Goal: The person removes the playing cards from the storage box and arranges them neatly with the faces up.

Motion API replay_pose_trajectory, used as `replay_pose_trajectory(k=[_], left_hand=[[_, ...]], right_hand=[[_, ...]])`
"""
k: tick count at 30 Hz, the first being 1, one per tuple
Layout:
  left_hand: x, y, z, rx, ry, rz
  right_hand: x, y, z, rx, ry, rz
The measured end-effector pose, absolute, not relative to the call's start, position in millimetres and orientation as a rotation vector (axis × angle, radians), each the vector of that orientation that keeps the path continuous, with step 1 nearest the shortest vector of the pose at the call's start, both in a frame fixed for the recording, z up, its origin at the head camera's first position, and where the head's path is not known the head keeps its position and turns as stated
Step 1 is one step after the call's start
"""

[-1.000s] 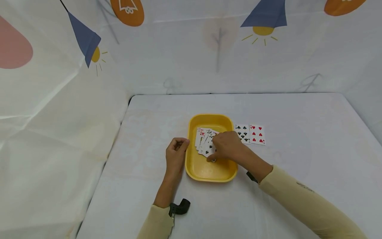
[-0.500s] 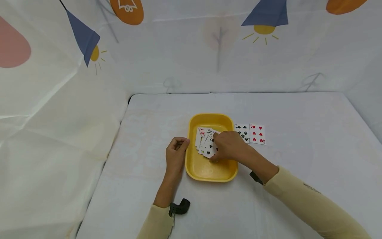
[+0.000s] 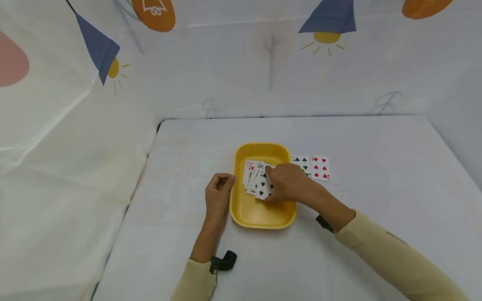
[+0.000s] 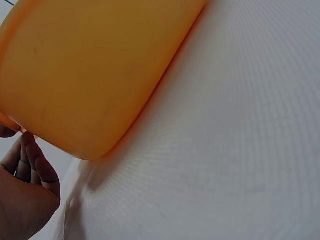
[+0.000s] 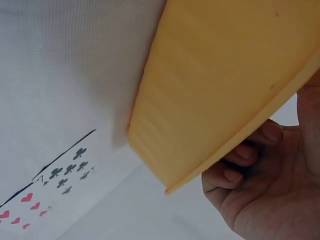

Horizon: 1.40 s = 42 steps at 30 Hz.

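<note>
The spade card lies at nine o'clock from the nearer right hand, long axis twelve-to-six, fingers clamped on its ends. Left hand pinches the tray

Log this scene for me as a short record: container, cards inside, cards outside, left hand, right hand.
Container: yellow tray, on the white table
Cards inside: overlapping face-up pile, exact count unclear
Cards outside: seven of clubs, partly hidden, and six of hearts, both right of the tray
Left hand: pinches the tray's left rim
Right hand: holds a spade card over the pile, thumb and fingers at its edges
</note>
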<state>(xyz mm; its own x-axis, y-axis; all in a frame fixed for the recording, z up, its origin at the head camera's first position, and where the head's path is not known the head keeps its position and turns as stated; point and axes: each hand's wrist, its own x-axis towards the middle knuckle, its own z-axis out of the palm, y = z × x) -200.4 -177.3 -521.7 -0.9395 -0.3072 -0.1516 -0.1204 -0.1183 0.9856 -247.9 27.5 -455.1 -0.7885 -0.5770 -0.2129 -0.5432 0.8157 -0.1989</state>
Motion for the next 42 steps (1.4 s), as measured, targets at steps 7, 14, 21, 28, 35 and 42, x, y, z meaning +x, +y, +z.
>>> replay_pose_trajectory(k=[7, 14, 21, 28, 35, 42], left_hand=[[-200.5, -178.2, -526.4, 0.466, -1.971, -2.202], [-200.4, -178.1, -525.9, 0.462, -1.977, -2.192], [-200.3, -177.9, -524.3, 0.473, -2.003, -2.193], [-201.1, -178.2, -523.7, 0.518, -2.034, -2.182], [-202.5, -178.9, -522.8, 0.546, -2.041, -2.191], [-199.9, -178.5, -524.5, 0.512, -2.01, -2.201]], right_hand=[[-246.0, 29.9, -449.4, -0.872, 2.74, -0.189], [-244.8, 33.1, -441.2, -0.844, 2.738, -0.219], [-245.4, 36.5, -436.6, -0.892, 2.754, -0.243], [-245.8, 39.2, -434.3, -0.872, 2.746, -0.243], [-246.2, 45.8, -430.1, -0.868, 2.752, -0.272], [-247.4, 52.5, -424.6, -0.876, 2.758, -0.28]])
